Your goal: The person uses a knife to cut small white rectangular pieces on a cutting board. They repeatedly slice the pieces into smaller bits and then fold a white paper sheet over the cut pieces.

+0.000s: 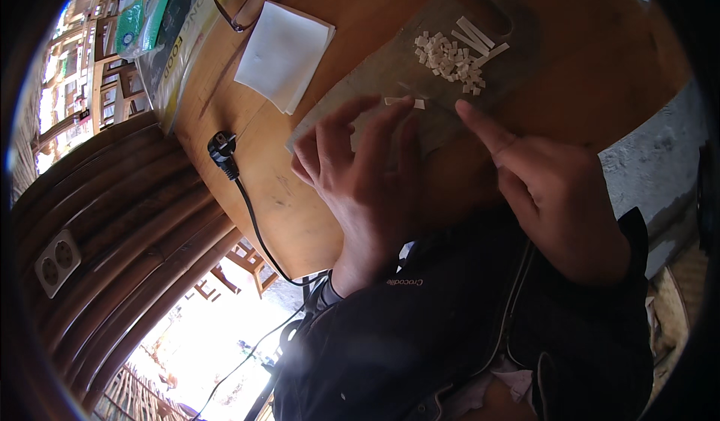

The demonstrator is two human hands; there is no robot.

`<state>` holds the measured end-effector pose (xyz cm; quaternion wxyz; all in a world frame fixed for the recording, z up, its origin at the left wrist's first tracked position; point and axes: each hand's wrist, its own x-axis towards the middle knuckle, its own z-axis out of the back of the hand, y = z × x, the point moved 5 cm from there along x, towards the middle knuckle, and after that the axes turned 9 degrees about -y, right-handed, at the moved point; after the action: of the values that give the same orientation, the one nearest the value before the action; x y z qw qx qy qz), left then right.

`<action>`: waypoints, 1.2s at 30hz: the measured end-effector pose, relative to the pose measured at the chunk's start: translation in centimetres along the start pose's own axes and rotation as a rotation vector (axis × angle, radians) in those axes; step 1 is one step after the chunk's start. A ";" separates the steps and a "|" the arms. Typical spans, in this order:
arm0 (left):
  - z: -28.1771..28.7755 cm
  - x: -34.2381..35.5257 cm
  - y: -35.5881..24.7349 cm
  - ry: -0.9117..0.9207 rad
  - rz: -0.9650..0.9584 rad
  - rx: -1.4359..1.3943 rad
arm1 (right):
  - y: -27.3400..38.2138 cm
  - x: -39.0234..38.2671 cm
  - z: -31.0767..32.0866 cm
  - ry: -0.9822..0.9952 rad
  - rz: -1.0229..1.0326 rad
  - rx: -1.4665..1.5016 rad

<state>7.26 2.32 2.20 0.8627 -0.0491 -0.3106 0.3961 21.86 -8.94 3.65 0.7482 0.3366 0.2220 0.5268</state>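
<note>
Left hand [367, 173] flat on grey board [352, 98], fingers spread, fingertips pinning one small white strip [403, 102]. Right hand [555, 196] empty, forefinger out near board edge. Likely portioning strip; next move needs steady hold. Beyond strip: pile of cut bits [450, 59], too many to count; three uncut strips [480, 42].

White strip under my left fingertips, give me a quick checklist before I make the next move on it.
1. White strip pinned by left hand: ok, fingertips rest at it.
2. Strip lying on the grey board: ok.
3. Right hand free: ok, index finger extended, holding nothing.
4. Cutting tool within view: not ok, none seen.
5. Pile of small white pieces apart from the strip: ok.
6. Long uncut strips beside the pile: ok.
</note>
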 end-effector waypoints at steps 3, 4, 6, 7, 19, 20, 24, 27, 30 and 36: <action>-0.1 0.3 0.1 -0.004 -0.043 -0.004 | 0.2 0.2 0.1 -0.070 0.003 0.024; -0.2 0.3 0.1 0.000 -0.039 -0.017 | 0.1 0.2 0.1 -0.095 0.005 0.027; -0.3 0.2 0.2 -0.003 -0.042 -0.042 | -0.1 0.3 0.1 -0.104 0.004 0.021; -0.4 0.2 0.3 -0.007 -0.050 -0.054 | -0.3 0.3 0.3 -0.086 -0.001 0.011; -0.4 0.1 -0.3 -0.014 -0.085 -0.073 | 0.1 -0.4 0.4 -0.080 -0.039 -0.020; -0.4 0.0 -0.3 0.003 -0.085 -0.076 | 0.1 -0.5 0.4 -0.080 -0.038 -0.035; -0.4 0.0 -0.5 0.001 -0.069 -0.062 | 0.2 -0.7 0.3 -0.048 0.001 -0.096; -0.3 0.2 -0.7 -0.011 -0.078 -0.040 | 0.2 -0.9 0.2 -0.041 0.018 -0.120; -0.4 -0.1 -0.6 0.002 -0.092 -0.060 | 0.4 -0.8 0.0 -0.031 0.011 -0.144; -0.6 -0.3 -0.5 -0.013 -0.138 -0.041 | 0.4 -0.9 -0.5 -0.030 -0.002 -0.176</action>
<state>7.78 1.81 1.75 0.8848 -0.0428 -0.3270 0.3293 20.96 -9.56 3.56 0.7787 0.2771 0.1639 0.5386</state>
